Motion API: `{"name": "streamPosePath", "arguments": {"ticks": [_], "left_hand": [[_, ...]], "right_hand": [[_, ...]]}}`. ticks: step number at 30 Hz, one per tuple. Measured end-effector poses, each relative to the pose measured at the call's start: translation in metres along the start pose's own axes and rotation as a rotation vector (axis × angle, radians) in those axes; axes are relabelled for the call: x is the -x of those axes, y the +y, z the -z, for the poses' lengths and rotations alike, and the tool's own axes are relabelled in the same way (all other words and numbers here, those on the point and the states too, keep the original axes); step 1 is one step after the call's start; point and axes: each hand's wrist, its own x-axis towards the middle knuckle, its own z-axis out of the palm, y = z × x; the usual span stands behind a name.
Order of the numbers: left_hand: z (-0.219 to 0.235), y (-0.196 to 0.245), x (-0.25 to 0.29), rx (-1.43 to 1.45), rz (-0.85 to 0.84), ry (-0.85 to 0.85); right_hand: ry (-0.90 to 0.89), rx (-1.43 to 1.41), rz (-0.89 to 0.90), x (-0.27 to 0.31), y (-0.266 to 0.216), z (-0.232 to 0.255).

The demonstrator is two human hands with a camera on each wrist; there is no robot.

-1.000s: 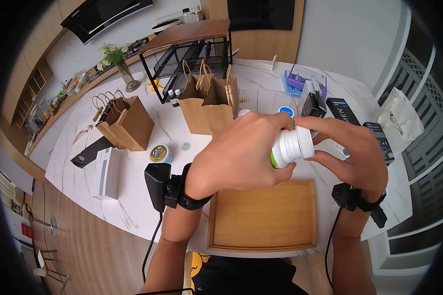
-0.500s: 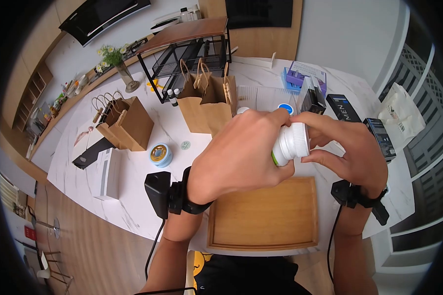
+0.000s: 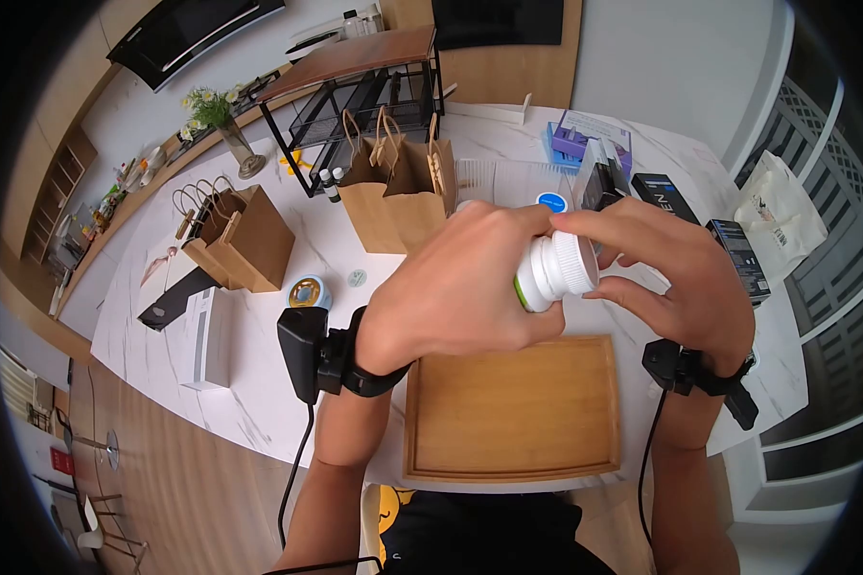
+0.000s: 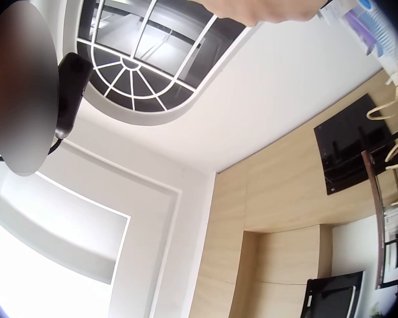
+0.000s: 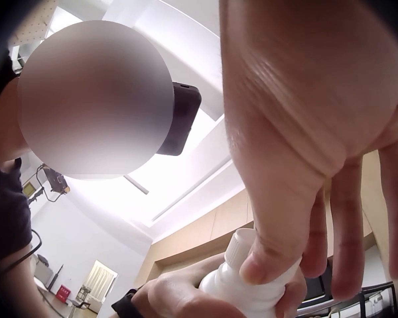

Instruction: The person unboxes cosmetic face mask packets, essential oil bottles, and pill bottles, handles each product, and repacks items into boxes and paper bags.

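My left hand (image 3: 451, 278) grips a white bottle (image 3: 535, 276) with a green edge, its ribbed white cap (image 3: 575, 264) pointing right. At that cap, my right hand (image 3: 686, 278) has its thumb and index finger on opposite sides. The right wrist view shows the right hand (image 5: 305, 126) with its thumb against the bottle (image 5: 249, 291) beside the cap (image 5: 239, 246), and the left hand (image 5: 179, 291) round the body. Only part of the left hand (image 4: 272, 8) shows in the left wrist view; the bottle is out of sight there.
Below the hands lies a wooden tray (image 3: 513, 407). Brown paper bags (image 3: 249, 244) stand left and behind, near a blue jar (image 3: 309, 292) and a white box (image 3: 206, 335). Dark boxes (image 3: 738, 259) and a white bag (image 3: 781, 220) are at right.
Both hands and the bottle sit slightly higher and further left in the head view, which has itself shifted a little. The right thumb and index finger stay at the cap.
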Motion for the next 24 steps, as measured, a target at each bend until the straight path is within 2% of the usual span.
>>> {"name": "streamPosePath", "arguments": {"ticks": [6, 9, 11, 15, 17, 18, 20, 21, 23, 24], "left_hand": [[0.003, 0.003, -0.001, 0.005, 0.025, -0.053], [0.005, 0.005, 0.001, 0.094, -0.010, -0.081], [0.009, 0.005, 0.004, 0.227, -0.069, -0.169], [0.006, 0.003, 0.005, 0.181, -0.019, -0.186], [0.004, 0.011, 0.003, 0.322, 0.058, -0.134], [0.005, 0.014, 0.003, 0.321, 0.060, -0.134], [0.004, 0.018, 0.003, 0.243, 0.159, -0.168], [0.002, 0.018, 0.002, 0.250, 0.161, -0.167], [-0.002, 0.017, -0.002, 0.158, 0.135, -0.115], [-0.004, 0.016, -0.003, 0.159, 0.133, -0.113]], "right_hand": [[-0.008, -0.085, -0.066, 0.002, -0.002, 0.000], [-0.030, -0.032, -0.003, 0.003, -0.002, 0.002], [0.015, -0.052, 0.151, 0.003, -0.003, 0.002], [-0.017, 0.068, 0.138, 0.004, -0.003, -0.003], [0.042, -0.064, 0.017, 0.005, -0.005, -0.005], [0.041, -0.066, 0.017, 0.004, -0.006, -0.003], [-0.121, -0.014, -0.125, 0.001, -0.006, 0.003], [-0.128, -0.014, -0.129, -0.001, 0.000, 0.002], [-0.070, 0.144, 0.012, -0.005, 0.015, -0.003], [0.043, 0.066, -0.050, -0.005, 0.012, -0.006]]}}
